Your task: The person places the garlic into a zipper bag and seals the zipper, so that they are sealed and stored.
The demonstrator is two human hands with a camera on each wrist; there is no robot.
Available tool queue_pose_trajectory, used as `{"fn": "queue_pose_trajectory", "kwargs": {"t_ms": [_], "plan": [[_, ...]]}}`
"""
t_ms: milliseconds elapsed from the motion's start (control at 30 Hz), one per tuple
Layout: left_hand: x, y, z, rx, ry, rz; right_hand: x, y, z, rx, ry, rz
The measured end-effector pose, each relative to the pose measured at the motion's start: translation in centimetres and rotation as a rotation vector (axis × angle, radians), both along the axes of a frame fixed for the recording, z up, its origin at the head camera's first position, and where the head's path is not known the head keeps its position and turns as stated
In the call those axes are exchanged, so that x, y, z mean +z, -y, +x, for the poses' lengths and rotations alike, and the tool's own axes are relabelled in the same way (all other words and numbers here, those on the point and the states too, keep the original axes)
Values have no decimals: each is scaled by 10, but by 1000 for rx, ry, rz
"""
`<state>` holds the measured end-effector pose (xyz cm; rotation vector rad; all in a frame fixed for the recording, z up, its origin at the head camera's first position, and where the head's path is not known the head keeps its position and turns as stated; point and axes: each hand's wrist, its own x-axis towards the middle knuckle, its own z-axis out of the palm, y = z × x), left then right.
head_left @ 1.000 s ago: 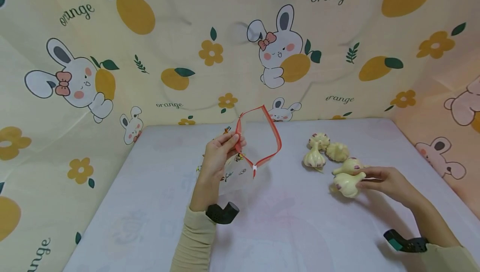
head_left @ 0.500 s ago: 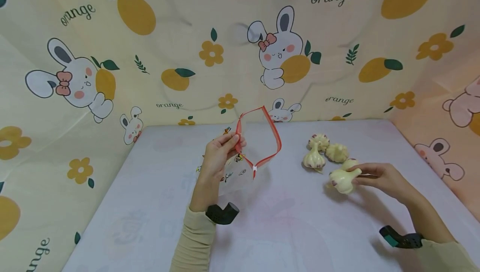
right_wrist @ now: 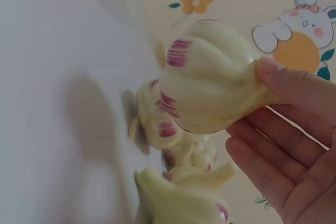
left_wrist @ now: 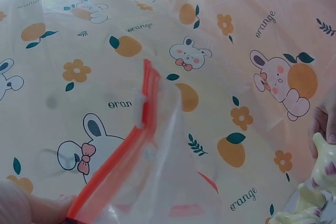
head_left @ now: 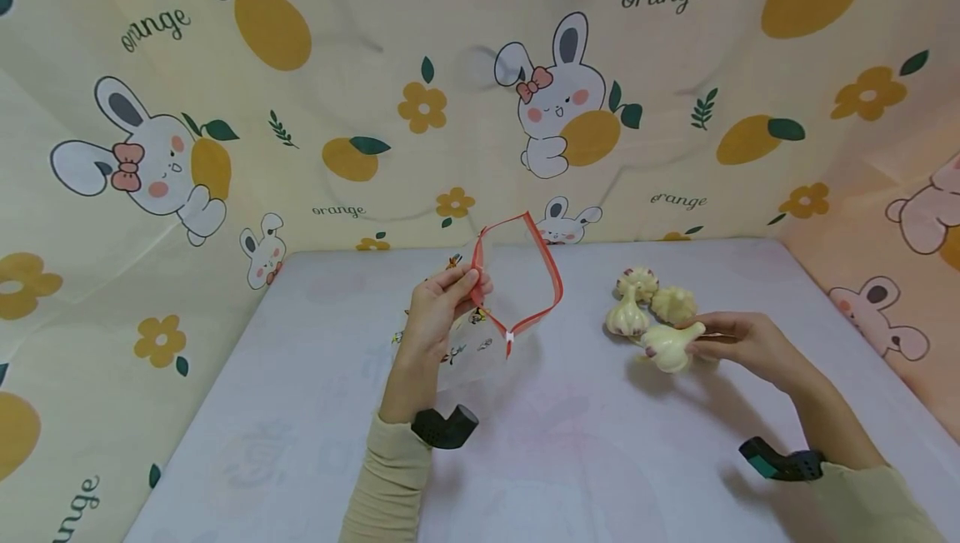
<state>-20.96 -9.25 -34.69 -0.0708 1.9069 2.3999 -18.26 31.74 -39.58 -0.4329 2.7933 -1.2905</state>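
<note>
My left hand (head_left: pixel 438 306) pinches the red zip edge of a clear zip bag (head_left: pixel 557 281), whose mouth gapes towards the right. Small coloured prints show on the bag's body, and a white slider sits at the near corner of the zip. Raised over the table on the right, a pale garlic bulb (head_left: pixel 667 349) with purple streaks is held by its stem between the thumb and fingers of my right hand (head_left: pixel 757 349). In the right wrist view this garlic bulb (right_wrist: pixel 210 80) is tilted, its round end pointing away from the palm.
Several other garlic bulbs (head_left: pixel 628 316) lie grouped just behind the raised one; one is mostly hidden by it in the head view. They rest on a white-covered table (head_left: pixel 300 410). A patterned cloth (head_left: pixel 420 27) with rabbits and oranges closes off the back and sides.
My right hand has carried the garlic bulb left and slightly towards the back, nearer the other bulbs in the head view. The left hand and the bag have stayed where they were.
</note>
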Motion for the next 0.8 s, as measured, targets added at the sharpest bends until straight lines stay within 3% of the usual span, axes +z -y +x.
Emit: {"fn": "queue_pose_trajectory", "kwargs": {"t_ms": [800], "plan": [[0, -1, 0, 15, 6, -6, 20, 43, -8, 30, -46, -77]]}}
